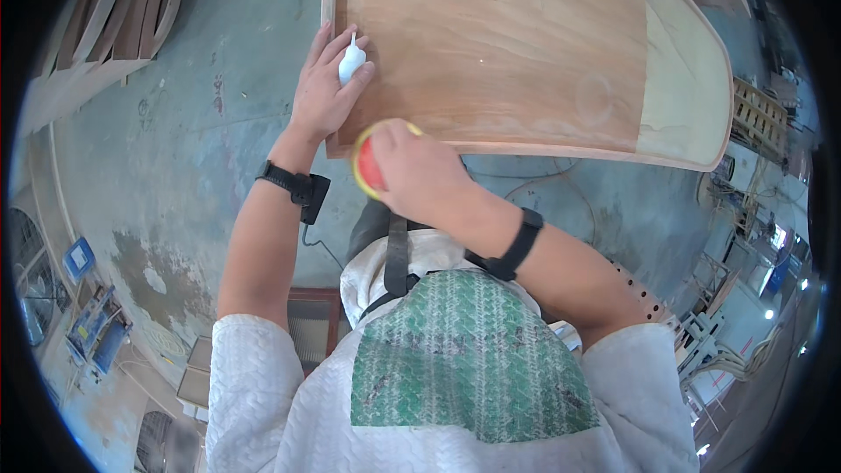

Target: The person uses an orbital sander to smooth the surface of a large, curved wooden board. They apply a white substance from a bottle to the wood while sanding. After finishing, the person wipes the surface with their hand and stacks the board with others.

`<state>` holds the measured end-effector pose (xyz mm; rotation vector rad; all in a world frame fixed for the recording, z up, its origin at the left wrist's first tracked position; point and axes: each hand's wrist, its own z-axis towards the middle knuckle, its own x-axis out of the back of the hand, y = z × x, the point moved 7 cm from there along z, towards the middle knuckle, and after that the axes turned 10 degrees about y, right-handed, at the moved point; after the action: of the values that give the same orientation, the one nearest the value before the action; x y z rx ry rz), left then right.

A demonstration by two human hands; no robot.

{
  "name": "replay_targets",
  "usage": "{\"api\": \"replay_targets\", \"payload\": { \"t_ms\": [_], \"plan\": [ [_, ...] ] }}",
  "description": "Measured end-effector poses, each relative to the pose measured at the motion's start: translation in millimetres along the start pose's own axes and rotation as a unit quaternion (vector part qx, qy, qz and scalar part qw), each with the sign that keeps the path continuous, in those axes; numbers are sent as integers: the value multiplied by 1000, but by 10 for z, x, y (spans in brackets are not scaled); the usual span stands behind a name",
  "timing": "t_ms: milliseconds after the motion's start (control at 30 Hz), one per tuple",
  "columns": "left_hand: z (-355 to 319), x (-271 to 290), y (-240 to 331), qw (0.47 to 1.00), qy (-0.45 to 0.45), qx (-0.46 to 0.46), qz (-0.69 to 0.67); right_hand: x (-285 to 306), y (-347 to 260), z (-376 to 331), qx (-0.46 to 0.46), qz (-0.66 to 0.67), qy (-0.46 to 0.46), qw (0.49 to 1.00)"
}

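Note:
My left hand (331, 79) lies over the left edge of a wooden panel (491, 44), fingers bent around a small white squeeze bottle (351, 63) whose thin nozzle points away from me. The panel has a raised rim, a curved right end and a paler strip near that end. Close to its near left corner, my right hand (416, 166) grips a round red pad with a yellow rim (371, 164). The hand covers much of the pad, and its exact kind cannot be made out. Slight blur softens this hand's outline.
Curved wooden pieces (118, 4) stand stacked at the far left. Below the panel, a cable (561, 177) runs over the worn blue-green floor (201, 149). A slatted wooden crate (759, 118) sits at the right. Behind my left arm is a brown-framed box (314, 328).

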<state>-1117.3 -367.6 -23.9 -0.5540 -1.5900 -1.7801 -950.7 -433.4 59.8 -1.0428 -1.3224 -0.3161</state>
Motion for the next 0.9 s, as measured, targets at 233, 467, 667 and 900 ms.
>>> {"api": "replay_targets", "payload": {
  "t_ms": [233,467,667,900],
  "plan": [
    [-18,-2,32,1000,18,-5,15,526,1135,-903,-111,-84,37,990],
    [-11,-1,11,999,14,13,-45,305,643,-708,-37,-124,88,988],
    [-6,-14,-106,979,3,73,-188,-1,-89,-262,54,-98,102,989],
    [-29,-15,-114,985,-5,54,-162,366,1013,-994,-162,-83,10,983]
  ]
}}
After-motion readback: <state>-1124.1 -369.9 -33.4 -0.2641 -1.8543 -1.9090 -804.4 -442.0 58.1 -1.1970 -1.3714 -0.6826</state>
